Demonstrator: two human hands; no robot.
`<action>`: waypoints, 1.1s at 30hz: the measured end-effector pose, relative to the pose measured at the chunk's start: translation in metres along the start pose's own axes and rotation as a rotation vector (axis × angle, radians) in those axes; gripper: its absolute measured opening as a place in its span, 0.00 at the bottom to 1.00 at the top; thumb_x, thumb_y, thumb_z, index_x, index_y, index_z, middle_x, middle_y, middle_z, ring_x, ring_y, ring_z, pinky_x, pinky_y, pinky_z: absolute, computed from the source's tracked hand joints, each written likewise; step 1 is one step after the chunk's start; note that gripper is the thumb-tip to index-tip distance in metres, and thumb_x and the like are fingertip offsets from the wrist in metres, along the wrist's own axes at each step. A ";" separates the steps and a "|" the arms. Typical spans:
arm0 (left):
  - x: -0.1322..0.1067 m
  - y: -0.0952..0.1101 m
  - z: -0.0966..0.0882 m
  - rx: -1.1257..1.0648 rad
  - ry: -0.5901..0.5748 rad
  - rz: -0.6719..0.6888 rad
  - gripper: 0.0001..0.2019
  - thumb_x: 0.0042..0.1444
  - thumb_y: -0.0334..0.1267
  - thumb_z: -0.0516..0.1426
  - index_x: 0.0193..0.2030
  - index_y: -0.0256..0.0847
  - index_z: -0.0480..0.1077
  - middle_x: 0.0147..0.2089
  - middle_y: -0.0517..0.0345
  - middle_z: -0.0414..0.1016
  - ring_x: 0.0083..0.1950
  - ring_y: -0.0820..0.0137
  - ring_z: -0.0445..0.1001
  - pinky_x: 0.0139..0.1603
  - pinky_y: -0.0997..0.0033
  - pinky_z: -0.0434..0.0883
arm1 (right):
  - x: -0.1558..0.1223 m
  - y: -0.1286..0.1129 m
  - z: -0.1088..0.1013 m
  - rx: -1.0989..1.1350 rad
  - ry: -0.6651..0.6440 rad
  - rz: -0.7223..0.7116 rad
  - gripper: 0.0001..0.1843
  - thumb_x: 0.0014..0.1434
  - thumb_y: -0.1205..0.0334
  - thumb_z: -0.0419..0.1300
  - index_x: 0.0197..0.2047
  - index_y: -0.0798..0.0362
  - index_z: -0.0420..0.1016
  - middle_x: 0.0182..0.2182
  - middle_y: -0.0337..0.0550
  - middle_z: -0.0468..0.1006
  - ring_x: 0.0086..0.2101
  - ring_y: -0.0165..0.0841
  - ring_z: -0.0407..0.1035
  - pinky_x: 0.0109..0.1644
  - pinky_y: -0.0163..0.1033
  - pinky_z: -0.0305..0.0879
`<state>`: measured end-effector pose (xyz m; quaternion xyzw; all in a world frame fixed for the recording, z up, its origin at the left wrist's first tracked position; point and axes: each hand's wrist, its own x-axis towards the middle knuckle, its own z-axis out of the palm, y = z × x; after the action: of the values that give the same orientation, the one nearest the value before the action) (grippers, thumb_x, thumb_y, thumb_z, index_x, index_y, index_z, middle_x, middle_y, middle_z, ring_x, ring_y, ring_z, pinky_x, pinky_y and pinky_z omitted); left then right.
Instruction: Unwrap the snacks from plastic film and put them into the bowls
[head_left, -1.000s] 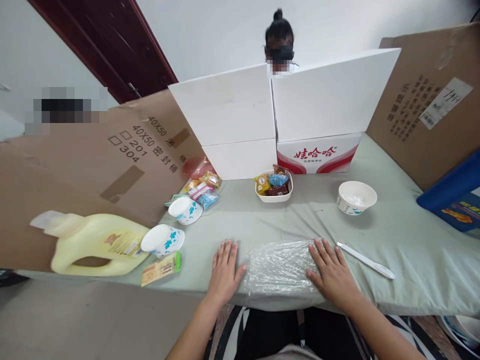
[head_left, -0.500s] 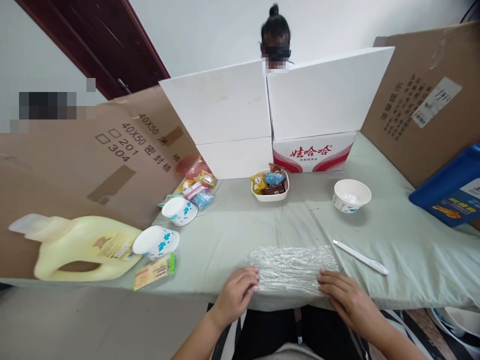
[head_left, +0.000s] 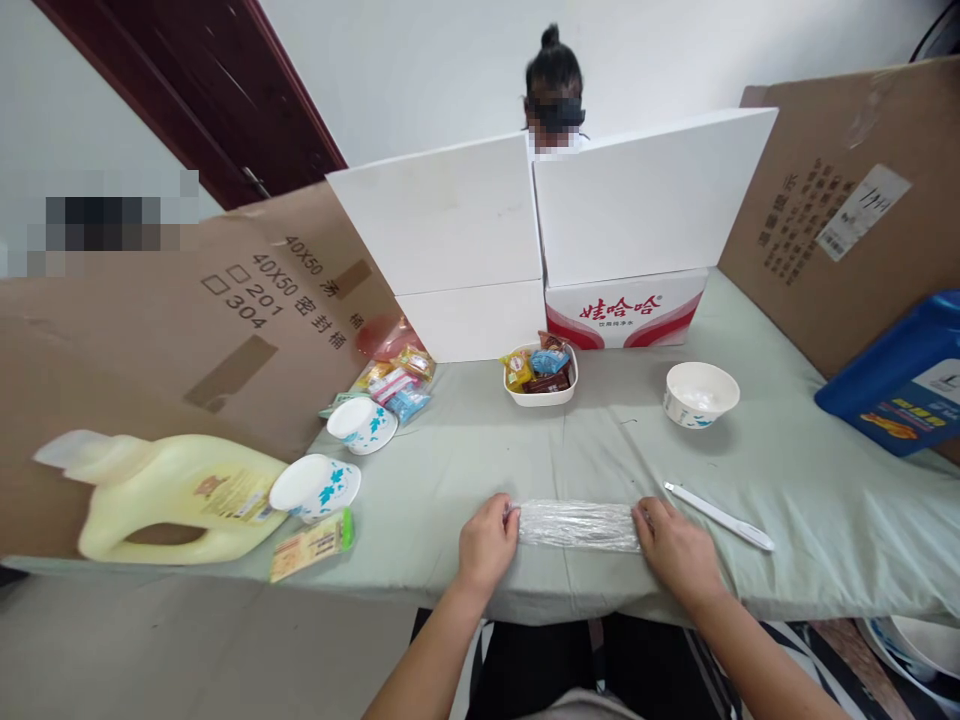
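Observation:
A crinkled clear plastic bag [head_left: 577, 526], folded into a narrow strip, lies on the cloth-covered table in front of me. My left hand [head_left: 487, 545] pinches its left end between thumb and fingers. At the opposite end, my right hand [head_left: 675, 548] grips the bag with its fingers closed. Just beyond my right hand is a white utility knife [head_left: 718, 516], lying at a slant and touched by neither hand.
A small dish of wrapped snacks [head_left: 541, 398] and a paper bowl [head_left: 700, 394] stand farther back. To the left are tipped paper bowls [head_left: 315, 487], a snack packet [head_left: 312, 546] and a yellow bottle [head_left: 180, 500]. A blue jug [head_left: 900, 380] leans right. White boxes [head_left: 465, 220] and a person are behind.
The plastic bag has gone from a wide sheet to a narrower folded strip. Both hands have moved forward, away from the table's near edge, and closed on its ends.

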<state>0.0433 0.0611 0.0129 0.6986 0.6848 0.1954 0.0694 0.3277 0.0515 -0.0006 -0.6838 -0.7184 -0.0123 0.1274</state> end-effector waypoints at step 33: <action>-0.027 0.017 0.014 0.187 -0.150 0.423 0.37 0.60 0.53 0.53 0.71 0.45 0.44 0.73 0.48 0.43 0.73 0.52 0.42 0.67 0.43 0.51 | 0.009 0.003 0.029 -0.029 0.046 -0.300 0.39 0.62 0.39 0.46 0.68 0.57 0.52 0.66 0.54 0.56 0.66 0.47 0.45 0.65 0.59 0.44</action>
<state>0.0643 0.0359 0.0014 0.8424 0.5314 0.0888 0.0126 0.3258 0.0657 -0.0270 -0.5700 -0.8092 -0.0573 0.1304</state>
